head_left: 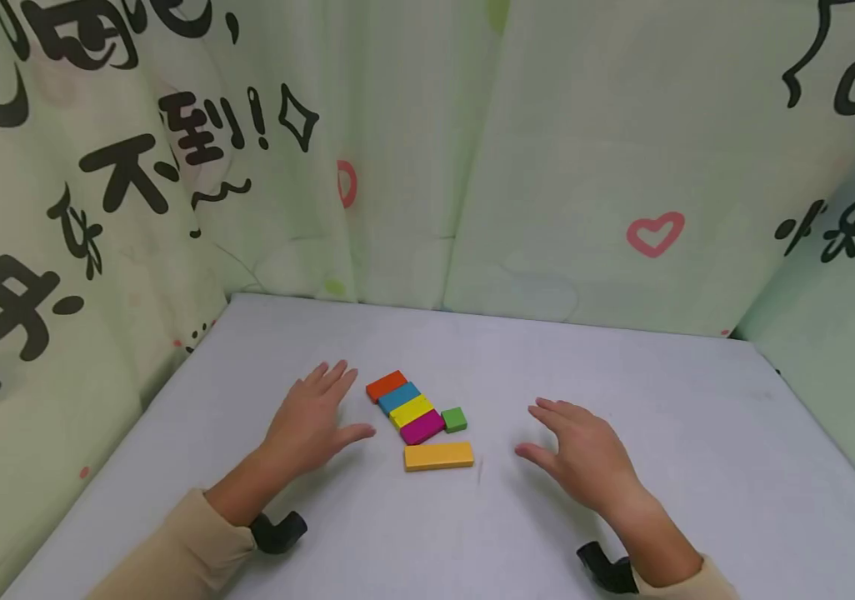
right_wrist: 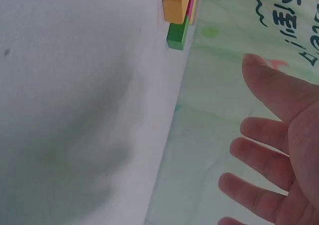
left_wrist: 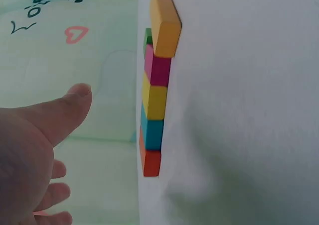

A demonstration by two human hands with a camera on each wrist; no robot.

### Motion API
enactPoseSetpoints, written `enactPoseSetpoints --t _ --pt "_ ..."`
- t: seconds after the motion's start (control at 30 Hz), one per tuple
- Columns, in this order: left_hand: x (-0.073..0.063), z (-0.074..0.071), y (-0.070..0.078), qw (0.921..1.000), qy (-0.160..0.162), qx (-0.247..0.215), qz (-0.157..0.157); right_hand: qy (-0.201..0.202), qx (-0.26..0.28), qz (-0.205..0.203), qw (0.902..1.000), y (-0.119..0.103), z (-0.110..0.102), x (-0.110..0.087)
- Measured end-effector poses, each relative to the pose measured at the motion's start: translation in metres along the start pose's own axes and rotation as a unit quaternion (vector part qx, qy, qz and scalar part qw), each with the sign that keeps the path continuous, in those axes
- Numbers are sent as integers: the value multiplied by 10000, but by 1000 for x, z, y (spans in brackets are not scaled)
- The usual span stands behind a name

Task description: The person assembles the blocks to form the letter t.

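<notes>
Red [head_left: 386, 386], blue [head_left: 399, 397], yellow [head_left: 411, 411] and magenta [head_left: 422, 427] blocks lie side by side in a slanting row on the white table. A small green block [head_left: 453, 419] sits against the right end of the magenta one. Nearer to me lies a longer orange block [head_left: 438, 456], just apart from the row in the head view. My left hand [head_left: 315, 421] hovers left of the row, fingers extended and thumb spread, holding nothing. To the right of the blocks my right hand [head_left: 585, 454] is raised over the table, its fingers apart and holding nothing.
A pale green curtain [head_left: 577, 167] with black lettering and hearts encloses the back and sides of the table [head_left: 622, 375]. Dark bands [head_left: 277, 533] sit at both wrists, by the beige sleeves [head_left: 187, 542].
</notes>
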State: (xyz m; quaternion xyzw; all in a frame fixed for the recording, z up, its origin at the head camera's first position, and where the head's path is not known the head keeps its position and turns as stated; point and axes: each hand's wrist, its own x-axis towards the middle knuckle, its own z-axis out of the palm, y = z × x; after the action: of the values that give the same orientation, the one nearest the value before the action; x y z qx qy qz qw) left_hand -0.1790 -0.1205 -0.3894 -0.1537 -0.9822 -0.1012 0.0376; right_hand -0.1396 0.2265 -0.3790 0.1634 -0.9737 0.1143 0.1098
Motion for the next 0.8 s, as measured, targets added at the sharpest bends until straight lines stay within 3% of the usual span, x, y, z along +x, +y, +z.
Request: enactPoseSetpoints --t 0.27,0.5,0.6,0.8 --pt "13 9 18 9968 -424 -39 670 -420 266 -355 9981 -20 11 11" --pt "22 25 24 9894 -334 -477 1333 -976 618 -254 9930 -39 23 22" --pt "26 30 26 9871 -344 -745 1375 -1119 770 -277 9903 -44 30 26" --pt "34 38 30 9870 -507 -1138 1019 -1322 826 -391 9870 -51 38 31"
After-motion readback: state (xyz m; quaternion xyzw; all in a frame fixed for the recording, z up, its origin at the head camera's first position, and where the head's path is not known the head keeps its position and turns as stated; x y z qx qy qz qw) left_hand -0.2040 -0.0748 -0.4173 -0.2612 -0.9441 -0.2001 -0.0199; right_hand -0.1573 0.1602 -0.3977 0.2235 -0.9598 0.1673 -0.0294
